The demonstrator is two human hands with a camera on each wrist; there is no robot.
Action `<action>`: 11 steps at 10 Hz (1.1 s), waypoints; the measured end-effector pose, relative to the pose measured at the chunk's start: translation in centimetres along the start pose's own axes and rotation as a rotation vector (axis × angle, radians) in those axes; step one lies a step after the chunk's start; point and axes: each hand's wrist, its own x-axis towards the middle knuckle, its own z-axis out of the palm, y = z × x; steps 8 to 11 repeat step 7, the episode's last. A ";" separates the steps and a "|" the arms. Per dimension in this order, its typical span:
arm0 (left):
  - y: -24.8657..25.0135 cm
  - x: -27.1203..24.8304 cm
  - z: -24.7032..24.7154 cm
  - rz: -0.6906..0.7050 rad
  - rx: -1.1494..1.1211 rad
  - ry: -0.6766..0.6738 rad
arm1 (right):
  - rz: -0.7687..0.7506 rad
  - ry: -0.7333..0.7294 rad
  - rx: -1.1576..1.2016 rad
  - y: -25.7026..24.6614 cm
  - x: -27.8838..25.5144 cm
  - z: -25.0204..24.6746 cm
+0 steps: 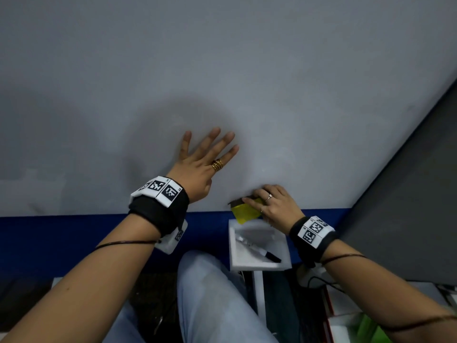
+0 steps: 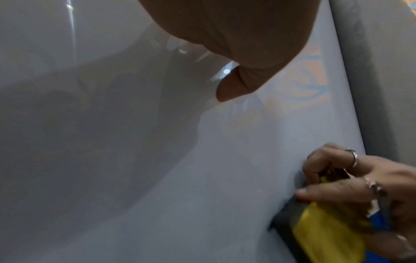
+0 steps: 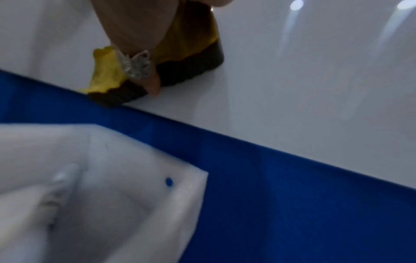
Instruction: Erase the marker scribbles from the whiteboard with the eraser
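The whiteboard [image 1: 272, 82] fills the upper view, and no marker scribbles show on it. My right hand [image 1: 272, 206] grips the yellow eraser [image 1: 247, 211] with its dark felt side against the board, right at the lower edge by the blue frame [image 1: 74, 226]. In the right wrist view the eraser [image 3: 108, 71] overlaps the blue frame [image 3: 270, 169]. My left hand [image 1: 205, 164] lies flat on the board with fingers spread, up and left of the eraser. The left wrist view shows the eraser [image 2: 326, 231] under my right hand [image 2: 337, 178].
A white foam tray [image 1: 233, 243] hangs below the blue frame and holds a black-capped marker [image 1: 259, 250]. A dark grey panel [image 1: 408, 206] borders the board on the right. My leg in light jeans [image 1: 210, 298] is below, near boxes at bottom right.
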 end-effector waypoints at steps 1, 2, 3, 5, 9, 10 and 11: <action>0.3 -0.1 0.1 -0.012 0.043 0.005 | 0.133 -0.166 0.330 -0.9 -1.0 -2.1; 0.7 -0.1 0.1 -0.024 0.073 -0.006 | 0.177 -0.403 0.514 -2.4 -1.8 -3.6; 1.0 0.0 0.0 -0.034 0.069 -0.040 | 0.280 -0.659 0.471 -3.3 -2.1 -3.3; 0.9 -0.2 -0.9 -0.045 0.058 -0.125 | 0.472 -0.804 0.441 -4.6 -2.0 -2.3; 1.0 -0.3 -1.3 -0.060 0.029 -0.169 | 0.540 -0.833 0.476 -5.7 -2.5 -1.7; 1.0 -0.3 -1.3 -0.060 0.029 -0.169 | 0.540 -0.833 0.476 -5.7 -2.5 -1.7; 1.0 -0.3 -1.3 -0.060 0.029 -0.169 | 0.540 -0.833 0.476 -5.7 -2.5 -1.7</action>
